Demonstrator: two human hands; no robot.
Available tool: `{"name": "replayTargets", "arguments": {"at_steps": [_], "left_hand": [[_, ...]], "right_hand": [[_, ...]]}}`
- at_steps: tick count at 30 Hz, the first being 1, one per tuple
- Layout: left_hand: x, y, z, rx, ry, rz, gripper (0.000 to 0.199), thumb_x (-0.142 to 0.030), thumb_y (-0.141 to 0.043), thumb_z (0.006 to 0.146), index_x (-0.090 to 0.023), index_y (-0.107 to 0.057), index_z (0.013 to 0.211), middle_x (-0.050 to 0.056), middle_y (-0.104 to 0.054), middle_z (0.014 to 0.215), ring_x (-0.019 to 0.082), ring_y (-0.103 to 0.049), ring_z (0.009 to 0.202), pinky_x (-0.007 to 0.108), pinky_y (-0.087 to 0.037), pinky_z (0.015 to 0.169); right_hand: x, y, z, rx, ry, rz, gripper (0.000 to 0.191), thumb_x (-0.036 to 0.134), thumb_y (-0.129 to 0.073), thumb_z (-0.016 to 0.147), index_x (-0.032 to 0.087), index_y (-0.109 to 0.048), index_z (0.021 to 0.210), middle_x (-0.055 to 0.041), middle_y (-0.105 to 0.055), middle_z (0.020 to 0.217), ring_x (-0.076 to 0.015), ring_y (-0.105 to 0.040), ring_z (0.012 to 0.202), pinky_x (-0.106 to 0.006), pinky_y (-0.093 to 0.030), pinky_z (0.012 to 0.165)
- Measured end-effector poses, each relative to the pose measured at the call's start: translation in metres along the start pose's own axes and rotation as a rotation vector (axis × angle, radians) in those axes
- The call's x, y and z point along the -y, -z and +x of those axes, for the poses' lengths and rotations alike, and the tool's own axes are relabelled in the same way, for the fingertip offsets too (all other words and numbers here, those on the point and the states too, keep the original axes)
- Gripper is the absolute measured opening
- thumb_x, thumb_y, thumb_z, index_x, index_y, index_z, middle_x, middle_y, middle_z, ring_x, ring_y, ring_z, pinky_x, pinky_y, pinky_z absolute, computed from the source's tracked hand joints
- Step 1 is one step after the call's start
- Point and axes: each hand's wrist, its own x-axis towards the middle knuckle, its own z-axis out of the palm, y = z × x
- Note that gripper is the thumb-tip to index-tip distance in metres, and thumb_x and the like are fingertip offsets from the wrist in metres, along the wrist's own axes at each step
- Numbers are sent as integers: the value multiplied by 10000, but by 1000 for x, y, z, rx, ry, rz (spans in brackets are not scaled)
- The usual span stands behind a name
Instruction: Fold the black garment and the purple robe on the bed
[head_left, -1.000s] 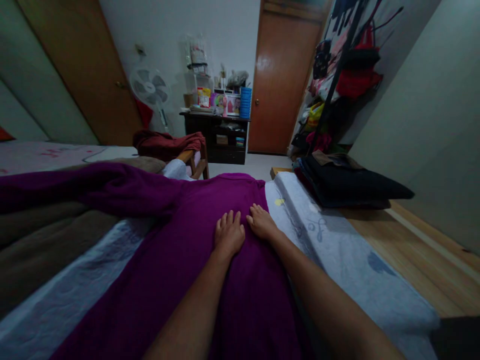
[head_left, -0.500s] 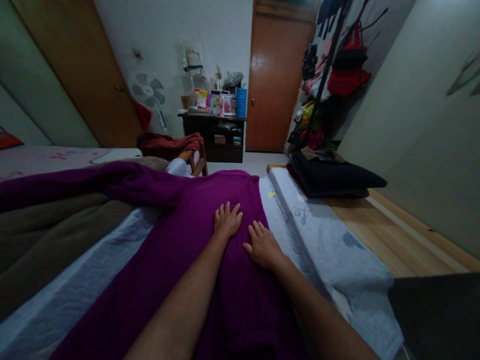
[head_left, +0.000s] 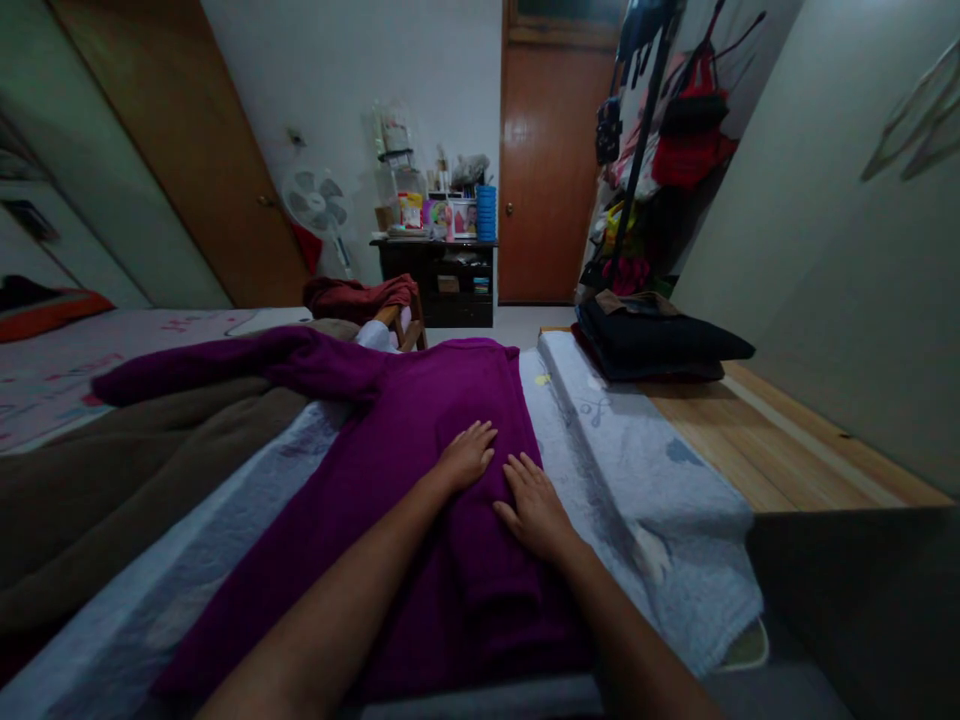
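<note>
A purple long-sleeved top (head_left: 360,510) lies spread over the bed, its collar end away from me. One sleeve stretches out to the left; the other is folded down along the right side of the body. My left hand (head_left: 469,455) rests flat on the folded-over cloth, fingers extended. Just right of it, my right hand (head_left: 536,505) also lies flat on the folded sleeve, near the garment's right edge, thumb apart from the fingers. Neither hand grips the cloth.
A brown garment (head_left: 225,440) lies under the outstretched sleeve. Folded dark clothes (head_left: 660,340) are stacked on the wooden ledge (head_left: 757,450) at right. The grey patterned bed cover (head_left: 637,440) rises beside the top. Farther back are a fan (head_left: 319,205) and a black cabinet (head_left: 439,275).
My left hand has slid slightly right and toward me over the cloth; my right hand has shifted a little right. The view has tilted and moved, showing more of the left sleeve and the hem.
</note>
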Motion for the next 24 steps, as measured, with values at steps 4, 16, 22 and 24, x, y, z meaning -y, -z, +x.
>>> {"name": "replayTargets", "arguments": {"at_steps": [4,16,22,24], "left_hand": [[-13,9,-48,63,15,-6,494,-346,-370,945,-164,-444,1398,103,-403,1500,187,-339,1398,342,-264,1145],[-37,-13,-126,8,131,-86,513,-351,-291,973,-233,-325,1471,58,-274,1569,176,-180,1455,413,-179,1169],[-31,-23,-131,-135,123,-204,510,-291,-312,946,-216,-364,1447,65,-344,1537,170,-229,1437,422,-191,1167],[-27,-26,-131,-238,90,-315,482,-266,-313,932,-207,-439,1393,68,-445,1469,176,-311,1400,420,-249,1151]], "right_hand": [[-7,6,-4,7,24,41,582,345,-531,859,133,-461,1398,-122,-389,1499,-276,-236,1432,-459,-254,1145],[16,-1,-25,23,131,9,529,312,-464,902,151,-452,1405,-105,-409,1489,-233,-305,1406,-435,-200,1163],[2,9,-50,48,72,-59,573,368,-472,918,138,-404,1438,-106,-348,1523,-250,-240,1431,-436,-206,1156],[6,17,-51,60,54,-53,545,340,-507,898,119,-459,1393,-137,-421,1476,-263,-308,1401,-432,-246,1135]]}}
